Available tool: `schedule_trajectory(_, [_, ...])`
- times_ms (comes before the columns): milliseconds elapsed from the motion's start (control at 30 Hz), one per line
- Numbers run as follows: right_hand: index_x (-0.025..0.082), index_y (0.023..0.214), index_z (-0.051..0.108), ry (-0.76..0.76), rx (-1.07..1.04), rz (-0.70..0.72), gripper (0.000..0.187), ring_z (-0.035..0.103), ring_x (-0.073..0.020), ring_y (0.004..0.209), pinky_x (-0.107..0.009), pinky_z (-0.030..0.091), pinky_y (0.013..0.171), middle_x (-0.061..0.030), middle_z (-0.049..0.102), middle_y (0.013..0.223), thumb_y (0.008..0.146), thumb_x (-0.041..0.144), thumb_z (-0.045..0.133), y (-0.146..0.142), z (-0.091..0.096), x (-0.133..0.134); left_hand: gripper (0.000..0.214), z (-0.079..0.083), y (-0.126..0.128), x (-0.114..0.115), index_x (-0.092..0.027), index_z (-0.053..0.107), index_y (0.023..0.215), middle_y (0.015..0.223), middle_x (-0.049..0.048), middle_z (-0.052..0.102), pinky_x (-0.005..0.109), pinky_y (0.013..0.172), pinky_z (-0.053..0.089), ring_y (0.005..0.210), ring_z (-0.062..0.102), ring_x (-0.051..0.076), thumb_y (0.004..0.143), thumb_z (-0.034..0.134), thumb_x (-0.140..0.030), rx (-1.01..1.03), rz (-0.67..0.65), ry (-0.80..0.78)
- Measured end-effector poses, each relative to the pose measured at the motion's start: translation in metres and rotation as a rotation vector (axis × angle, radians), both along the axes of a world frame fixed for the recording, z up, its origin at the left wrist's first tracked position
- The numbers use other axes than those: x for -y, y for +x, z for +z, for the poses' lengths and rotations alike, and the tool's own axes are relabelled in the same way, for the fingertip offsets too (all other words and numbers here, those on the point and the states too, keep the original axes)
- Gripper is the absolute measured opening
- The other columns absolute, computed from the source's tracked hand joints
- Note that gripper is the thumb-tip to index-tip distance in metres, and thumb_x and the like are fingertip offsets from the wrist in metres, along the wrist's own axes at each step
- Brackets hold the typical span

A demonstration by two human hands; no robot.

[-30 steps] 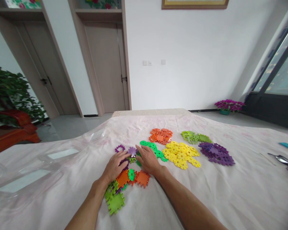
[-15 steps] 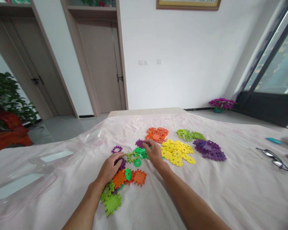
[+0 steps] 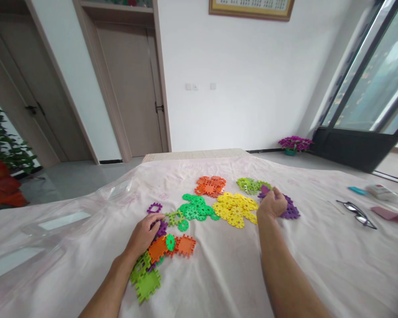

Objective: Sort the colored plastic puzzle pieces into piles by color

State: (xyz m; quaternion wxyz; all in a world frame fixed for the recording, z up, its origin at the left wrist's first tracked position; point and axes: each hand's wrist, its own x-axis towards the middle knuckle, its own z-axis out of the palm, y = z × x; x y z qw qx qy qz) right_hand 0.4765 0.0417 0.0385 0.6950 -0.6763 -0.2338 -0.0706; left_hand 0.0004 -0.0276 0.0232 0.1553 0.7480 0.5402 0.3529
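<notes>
My right hand (image 3: 272,204) is over the pile of purple interlocking plastic pieces (image 3: 291,211). Its fingers are closed on a purple piece (image 3: 264,189), whose edge shows past the fingertips. My left hand (image 3: 145,234) lies at the upper left of a mixed heap, thumb and fingers apart, touching purple pieces (image 3: 161,228). Below it in the heap are orange square pieces (image 3: 158,249), a green disc (image 3: 170,242) and lime-green squares (image 3: 148,285). A lime-green frame piece (image 3: 174,217) lies just past the left fingertips.
Sorted piles of green discs (image 3: 196,207), yellow discs (image 3: 235,208), orange squares (image 3: 210,187) and lime pieces (image 3: 251,185) sit on the cloth (image 3: 225,274). A purple frame (image 3: 154,207) lies apart. Clear plastic packaging (image 3: 63,221) is left; glasses (image 3: 356,213) lie right.
My right hand has moved right with a purple piece, from above the green discs to the purple pile. My left hand stays at the mixed heap. The view has turned slightly right.
</notes>
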Motion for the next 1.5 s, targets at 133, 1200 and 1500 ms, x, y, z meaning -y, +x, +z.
schedule_trajectory(133, [0.012,0.115,0.071,-0.044,0.115,-0.162,0.047,0.056,-0.0285,0.116,-0.044,0.042,0.101,-0.0166,0.067,0.116,0.077,0.02,0.043,0.005,0.004,0.005,0.032,0.0,0.0,0.0,-0.024,0.074,0.106,0.119,0.0035,0.072,0.035,0.106,0.047,0.115,0.064,0.02,0.091,0.047,-0.03,0.003,0.009,0.014])
schedule_trajectory(1200, [0.021,0.092,0.074,-0.387,0.904,1.303,0.011,0.059,-0.017,0.084,-0.026,0.042,0.073,-0.002,0.066,0.085,0.083,0.026,0.071,-0.223,0.016,0.037,0.029,0.009,0.005,0.004,-0.026,0.076,0.101,0.127,0.0033,0.07,0.039,0.11,0.043,0.122,0.061,0.021,0.092,0.049,-0.03,-0.088,-0.097,-0.012])
schedule_trajectory(1500, [0.018,0.074,0.062,-0.284,0.048,1.011,0.025,0.057,-0.0143,0.054,-0.024,0.044,0.052,0.0028,0.057,0.058,0.078,0.043,0.059,-0.143,0.018,0.0,0.03,0.006,0.003,0.002,-0.026,0.076,0.1,0.126,0.0034,0.07,0.041,0.11,0.043,0.121,0.061,0.022,0.091,0.048,-0.033,-0.071,-0.083,-0.036])
